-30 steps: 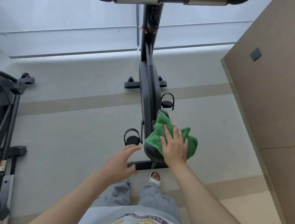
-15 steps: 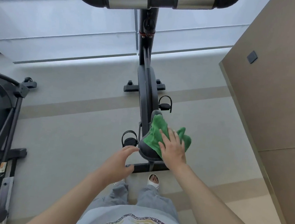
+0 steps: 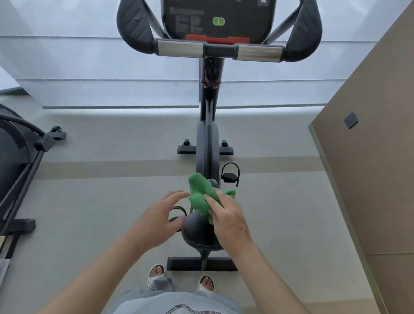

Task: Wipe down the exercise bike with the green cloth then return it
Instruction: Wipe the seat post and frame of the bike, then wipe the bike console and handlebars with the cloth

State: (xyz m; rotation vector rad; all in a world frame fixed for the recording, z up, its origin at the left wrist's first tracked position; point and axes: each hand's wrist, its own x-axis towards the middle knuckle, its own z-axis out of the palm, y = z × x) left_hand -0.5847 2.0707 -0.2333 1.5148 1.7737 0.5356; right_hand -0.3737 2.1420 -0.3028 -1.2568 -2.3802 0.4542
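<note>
A black exercise bike [image 3: 207, 142] stands right in front of me, its console [image 3: 218, 10] and handlebar at the top and its black saddle [image 3: 198, 231] near my hands. My right hand [image 3: 228, 218] grips a bunched green cloth [image 3: 200, 196] over the front of the saddle. The cloth is lifted into a wad, and part of it is hidden under my fingers. My left hand [image 3: 163, 213] hovers just left of the saddle with its fingers spread and nothing in it.
A second black exercise machine [image 3: 2, 171] fills the left side. A brown wall panel [image 3: 386, 157] runs along the right. A frosted window lies behind the bike. My sandalled feet [image 3: 157, 272] stand at the bike's rear base bar [image 3: 201, 264].
The view has tilted up, so the console is now in sight. My right hand has gathered the flat cloth into a wad and lifted it forward off the saddle. My left hand has stayed beside the saddle.
</note>
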